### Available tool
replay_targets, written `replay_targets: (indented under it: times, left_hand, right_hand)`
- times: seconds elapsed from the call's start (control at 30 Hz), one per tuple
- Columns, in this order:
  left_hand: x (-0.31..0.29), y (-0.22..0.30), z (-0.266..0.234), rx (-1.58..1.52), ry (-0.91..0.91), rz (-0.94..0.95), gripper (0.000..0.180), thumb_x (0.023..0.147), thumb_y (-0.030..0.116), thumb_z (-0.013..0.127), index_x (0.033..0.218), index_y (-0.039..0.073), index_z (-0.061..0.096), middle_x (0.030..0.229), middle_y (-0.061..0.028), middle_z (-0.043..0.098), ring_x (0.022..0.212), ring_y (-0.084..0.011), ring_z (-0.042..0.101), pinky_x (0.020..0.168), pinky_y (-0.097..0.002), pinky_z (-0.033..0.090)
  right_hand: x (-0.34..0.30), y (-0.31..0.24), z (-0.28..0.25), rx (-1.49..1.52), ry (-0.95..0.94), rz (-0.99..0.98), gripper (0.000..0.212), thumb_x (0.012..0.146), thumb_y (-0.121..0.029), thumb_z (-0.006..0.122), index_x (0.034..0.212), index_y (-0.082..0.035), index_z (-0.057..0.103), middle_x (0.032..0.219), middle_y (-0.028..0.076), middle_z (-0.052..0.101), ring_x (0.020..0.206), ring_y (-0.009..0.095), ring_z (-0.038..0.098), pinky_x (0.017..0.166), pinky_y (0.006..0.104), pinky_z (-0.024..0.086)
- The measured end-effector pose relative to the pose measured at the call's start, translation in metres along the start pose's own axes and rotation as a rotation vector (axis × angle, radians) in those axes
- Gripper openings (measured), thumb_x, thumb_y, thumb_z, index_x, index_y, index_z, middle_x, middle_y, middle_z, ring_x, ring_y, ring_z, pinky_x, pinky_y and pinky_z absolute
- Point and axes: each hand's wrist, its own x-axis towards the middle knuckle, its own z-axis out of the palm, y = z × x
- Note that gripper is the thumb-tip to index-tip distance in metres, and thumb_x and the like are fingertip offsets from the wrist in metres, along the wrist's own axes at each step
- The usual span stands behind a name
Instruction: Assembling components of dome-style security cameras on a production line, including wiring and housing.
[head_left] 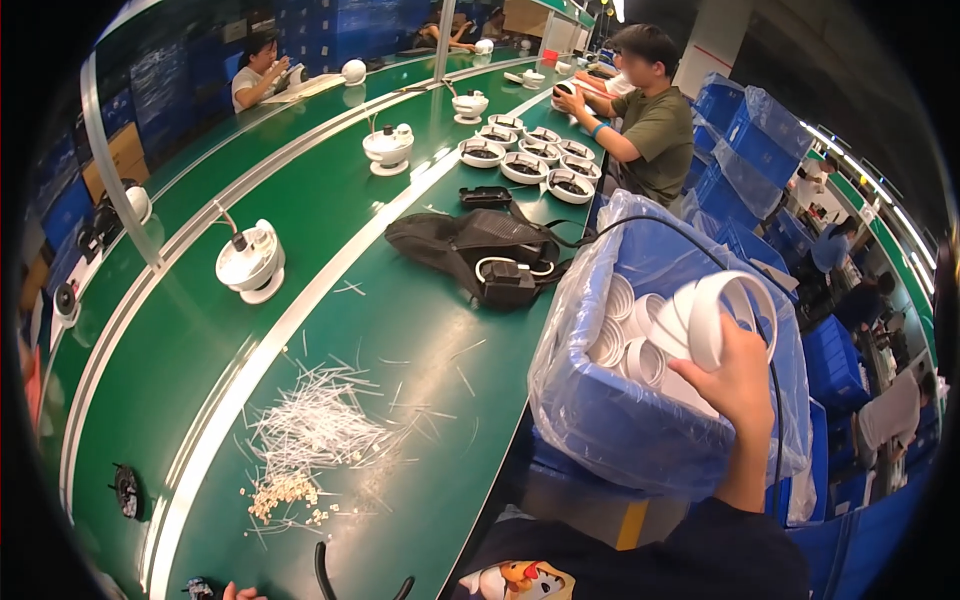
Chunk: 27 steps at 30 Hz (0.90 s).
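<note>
My right hand (738, 378) is closed on a few white plastic rings (708, 322), thumb on the near side. It holds them above a blue bin (575, 352) lined with clear plastic film. More white rings (612, 340) lie stacked inside the bin. At the bottom edge, only some fingertips of my left hand (242, 593) show over the green table, so its grip is hidden. Beside those fingertips is a small dark part (200, 588). A black curved cable or handle (322, 572) lies to their right.
White strips (315, 425) and small beige pieces (280, 495) are heaped on the green table (440, 500). Beyond lie a black bag (470, 250) and several white rings with black parts (522, 168). White domed units (250, 262) stand along the left. A co-worker (655, 125) sits at the far right.
</note>
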Motion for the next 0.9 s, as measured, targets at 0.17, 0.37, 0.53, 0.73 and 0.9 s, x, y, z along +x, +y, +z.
replay_targets:
  times: [0.17,0.37,0.53,0.73,0.9]
  left_hand:
    - [-0.001,0.003,0.000,-0.051,-0.035,-0.007,0.020,0.084,0.001,0.043,0.101,-0.003,0.052,0.078,-0.0113,0.059,0.063,-0.0162,0.056,0.060,-0.0252,0.046]
    - [0.001,0.007,0.009,-0.038,-0.075,0.019,0.020,0.084,0.001,0.043,0.101,-0.002,0.052,0.077,-0.0100,0.060,0.062,-0.0147,0.055,0.060,-0.0252,0.046]
    - [0.006,-0.039,0.005,-0.113,-0.002,0.104,0.019,0.085,0.001,0.040,0.100,-0.002,0.051,0.069,-0.0053,0.055,0.051,-0.0069,0.047,0.049,-0.0169,0.038]
    - [0.007,-0.037,0.006,-0.135,-0.016,0.081,0.018,0.084,0.000,0.040,0.098,-0.003,0.051,0.069,-0.0071,0.055,0.052,-0.0080,0.049,0.048,-0.0177,0.040]
    - [0.009,-0.032,0.011,-0.124,-0.015,0.128,0.018,0.084,0.000,0.041,0.098,-0.003,0.051,0.068,-0.0071,0.055,0.052,-0.0085,0.050,0.048,-0.0179,0.040]
  right_hand:
    - [0.000,-0.098,0.036,0.914,0.274,-0.373,0.045,0.057,-0.019,0.078,0.090,0.003,0.056,0.079,0.014,0.062,0.075,0.019,0.061,0.064,0.0283,0.047]
    - [0.037,-0.229,0.160,0.636,0.182,-0.742,0.041,0.058,-0.029,0.072,0.078,-0.004,0.048,0.071,0.011,0.053,0.071,0.028,0.052,0.066,0.0361,0.038]
    - [0.049,-0.265,0.195,0.645,0.214,-0.812,0.035,0.053,-0.017,0.072,0.076,-0.005,0.048,0.068,0.012,0.053,0.069,0.028,0.053,0.065,0.0359,0.038]
    - [0.065,-0.267,0.199,0.742,0.306,-0.909,0.031,0.050,-0.008,0.066,0.074,-0.004,0.047,0.066,0.012,0.051,0.067,0.029,0.051,0.062,0.0377,0.039]
    - [0.106,-0.275,0.218,1.731,-0.020,-0.311,0.018,0.063,-0.004,0.058,0.079,0.000,0.050,0.071,0.007,0.055,0.060,0.016,0.054,0.060,0.0300,0.045]
